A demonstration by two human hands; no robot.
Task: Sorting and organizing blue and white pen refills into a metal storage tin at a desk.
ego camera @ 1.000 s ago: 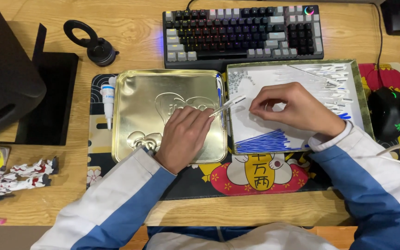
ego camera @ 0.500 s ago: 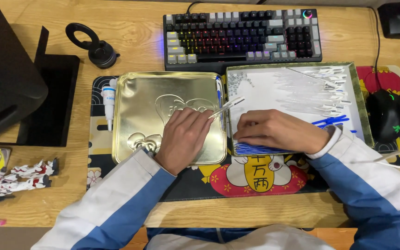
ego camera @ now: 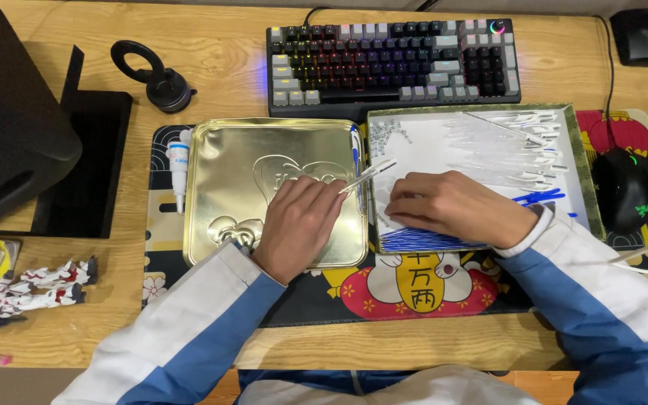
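Since the earlier frames, right hand [ego camera: 444,206] had slid from the middle of the tray down and left, toward the tray's near-left corner; left hand [ego camera: 303,225] had not shifted.

Left hand lay palm-down on the gold tin lid [ego camera: 241,172], near its right edge, fingers curled, gripping a clear pen barrel [ego camera: 367,175] between thumb and fingertips. Forearm came in from the near-left, sleeve white and blue.

Barrel's long axis ran diagonal: free end pointed up and right, crossing the lid's right edge and reaching over the tray's left rim. Gripped end sat low-left in the fingers.

Right hand rested knuckles-up in the open tray [ego camera: 585,180], fingers bent and pointing left, tips pressed on the white liner beside a bundle of blue refills [ego camera: 421,240] along the tray's near edge. Could not tell if it pinched anything. Wrist ran off to the right.

More clear barrels [ego camera: 511,146] lay piled in the tray's far-right part, mostly lengthwise left-right. Small springs [ego camera: 385,135] sat in the far-left corner.

Both lid and tray sat on a desk mat [ego camera: 414,296] at the tabletop's middle. Keyboard [ego camera: 391,64] stood behind them, mouse [ego camera: 624,187] just right of the tray, small tube [ego camera: 179,161] left of the lid.
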